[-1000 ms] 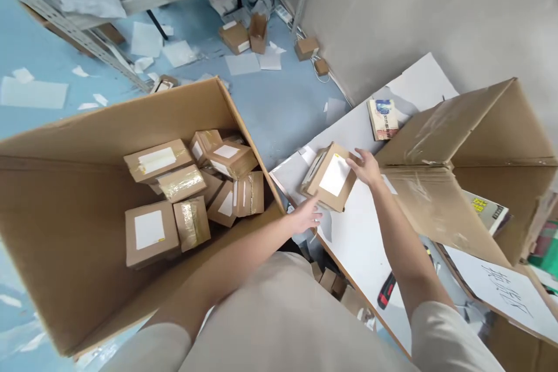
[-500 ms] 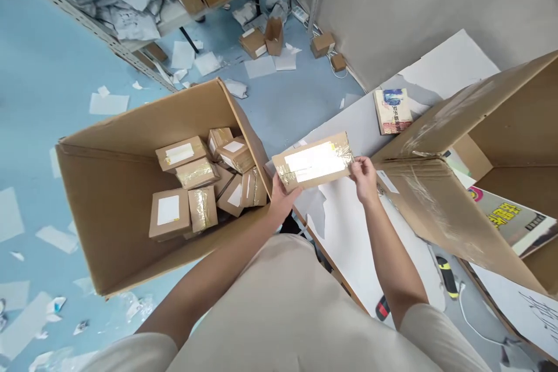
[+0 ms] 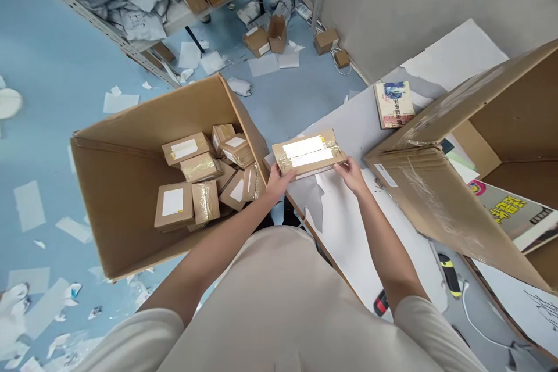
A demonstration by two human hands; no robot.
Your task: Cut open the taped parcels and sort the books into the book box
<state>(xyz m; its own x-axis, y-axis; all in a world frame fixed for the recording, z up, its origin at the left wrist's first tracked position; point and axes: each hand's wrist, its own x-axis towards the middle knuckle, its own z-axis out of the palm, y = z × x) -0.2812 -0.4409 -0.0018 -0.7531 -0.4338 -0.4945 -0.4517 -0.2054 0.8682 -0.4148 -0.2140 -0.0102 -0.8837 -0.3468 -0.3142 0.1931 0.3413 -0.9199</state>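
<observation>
Between both hands I hold a small taped cardboard parcel (image 3: 311, 170) with white labels on its upper side. My left hand (image 3: 279, 182) is closed on its left end, and my right hand (image 3: 351, 175) grips the right end near the lower corner. The parcel is above the edge of the white table (image 3: 344, 226). To the left stands a large open carton (image 3: 122, 197); several taped parcels (image 3: 173, 203) with white labels are piled inside it.
Another large open carton (image 3: 405, 209) at the right contains books or magazines (image 3: 508, 209). A book (image 3: 394, 104) lies on the table behind. Two box cutters, one yellow-black (image 3: 449, 275) and one red-black (image 3: 381, 303), lie nearby. Paper scraps litter the blue floor (image 3: 65, 145); a metal shelf (image 3: 117, 49) stands behind.
The parcel has tilted, so its front side now shows below the labelled face. My right hand has shifted left and slightly down with it. The view has shifted slightly.
</observation>
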